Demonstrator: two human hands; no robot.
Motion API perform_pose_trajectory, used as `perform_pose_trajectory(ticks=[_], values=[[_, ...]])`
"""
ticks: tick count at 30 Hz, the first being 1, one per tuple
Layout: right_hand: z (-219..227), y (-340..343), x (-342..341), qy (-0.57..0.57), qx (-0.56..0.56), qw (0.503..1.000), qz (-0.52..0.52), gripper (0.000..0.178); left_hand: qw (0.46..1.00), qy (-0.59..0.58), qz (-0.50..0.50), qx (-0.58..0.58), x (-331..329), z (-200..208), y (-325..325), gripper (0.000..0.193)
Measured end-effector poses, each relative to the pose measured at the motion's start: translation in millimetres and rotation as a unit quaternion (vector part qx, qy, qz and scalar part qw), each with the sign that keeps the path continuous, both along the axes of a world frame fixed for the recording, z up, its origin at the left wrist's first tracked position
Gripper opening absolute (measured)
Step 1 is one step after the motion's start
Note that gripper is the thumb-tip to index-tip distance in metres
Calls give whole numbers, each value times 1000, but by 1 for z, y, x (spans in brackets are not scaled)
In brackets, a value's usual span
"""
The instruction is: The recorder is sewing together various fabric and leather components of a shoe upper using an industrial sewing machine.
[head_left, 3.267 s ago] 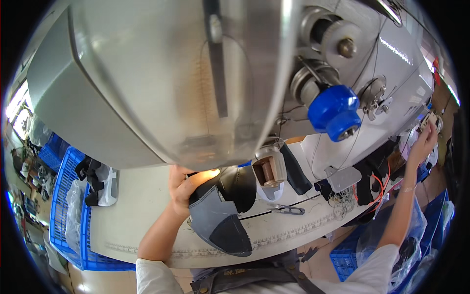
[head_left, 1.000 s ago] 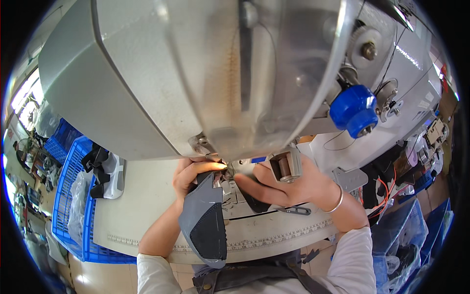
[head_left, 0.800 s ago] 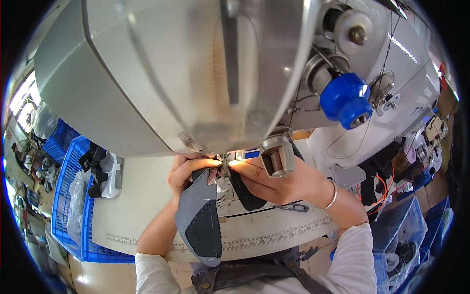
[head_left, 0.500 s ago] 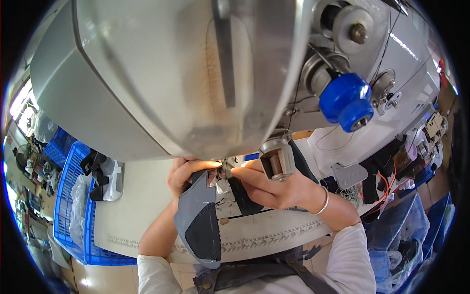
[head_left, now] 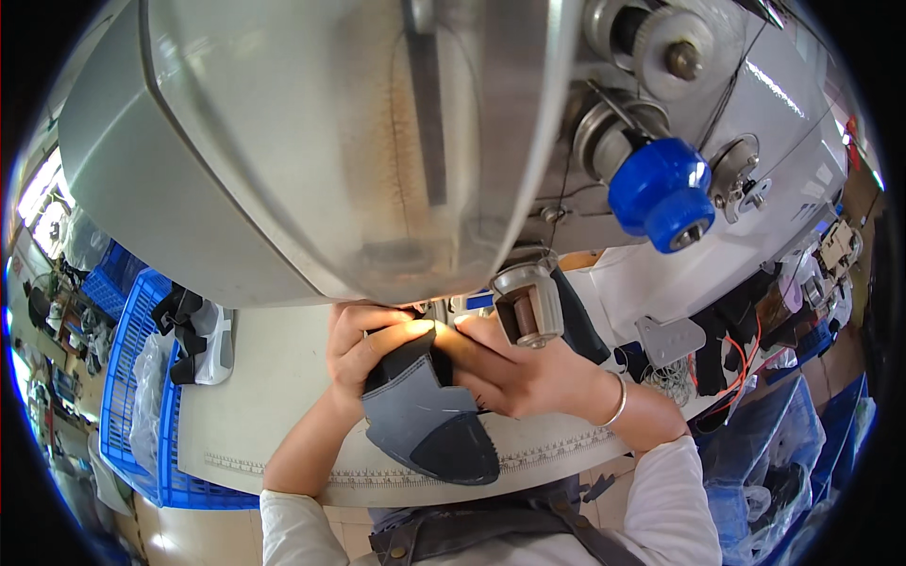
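A grey and black shoe upper (head_left: 420, 410) hangs over the near side of the sewing spot, its dark rounded end toward me. My left hand (head_left: 357, 351) grips its far left part, thumb and fingers closed on the dark edge. From the right, my right hand (head_left: 543, 377) pinches the same piece, fingertips close to the left hand's. Both sets of fingertips are lit, just under the head of a large sewing machine (head_left: 274, 141). That head hides the needle and the far end of the upper.
White worktable (head_left: 274, 396) with a ruler strip (head_left: 377, 478) along its near edge. At left stands a blue crate (head_left: 132, 377), with grey-and-black shoe pieces (head_left: 203, 344) beside it. A blue tension knob (head_left: 661, 193) juts out at upper right; thread scraps (head_left: 672, 382) lie right.
The upper has swung so its rounded end points further right and sits higher. My right fingers have moved in over its right edge; the left hand stays on the far part.
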State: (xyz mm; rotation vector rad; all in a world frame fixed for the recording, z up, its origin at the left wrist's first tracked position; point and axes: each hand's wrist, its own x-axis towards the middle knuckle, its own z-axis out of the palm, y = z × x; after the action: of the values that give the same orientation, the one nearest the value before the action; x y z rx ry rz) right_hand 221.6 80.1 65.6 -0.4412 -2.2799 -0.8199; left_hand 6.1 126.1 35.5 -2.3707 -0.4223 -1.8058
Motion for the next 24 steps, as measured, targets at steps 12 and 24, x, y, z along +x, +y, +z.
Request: perform_pose_trajectory(ticks=[12,24], values=[[-14,-11,-5,79,32,994,-75,3,998,40,-50,-27,-10,-2,9,30],[-21,-9,-11,95,61,989,-91,4,991,70,-45,-107,-22,-6,9,32]])
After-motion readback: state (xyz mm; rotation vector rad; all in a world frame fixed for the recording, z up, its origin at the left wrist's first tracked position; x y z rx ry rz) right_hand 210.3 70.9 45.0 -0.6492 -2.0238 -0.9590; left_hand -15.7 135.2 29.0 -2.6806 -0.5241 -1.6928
